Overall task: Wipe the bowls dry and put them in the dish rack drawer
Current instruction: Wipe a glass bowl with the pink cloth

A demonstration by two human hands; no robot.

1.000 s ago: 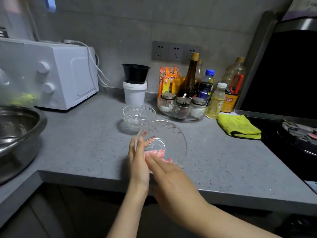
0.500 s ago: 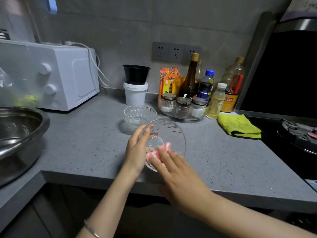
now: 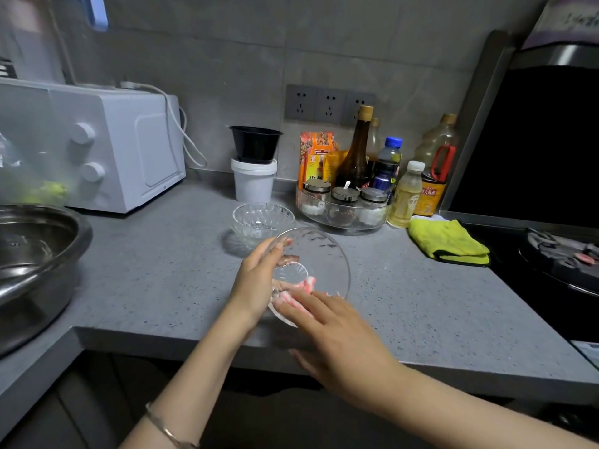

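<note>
I can read no text from here. The orange packet (image 3: 316,157), the oil bottle (image 3: 432,176) and the small yellow bottle (image 3: 406,199) carry printed characters, all too blurred.

So there's a clear glass bowl (image 3: 321,254) held tipped up on its side over the front of the grey counter (image 3: 162,270), a pink cloth (image 3: 303,288) pressed against its lower inside wall, and a smaller ribbed glass bowl (image 3: 262,222) sitting upright just behind it.
</note>
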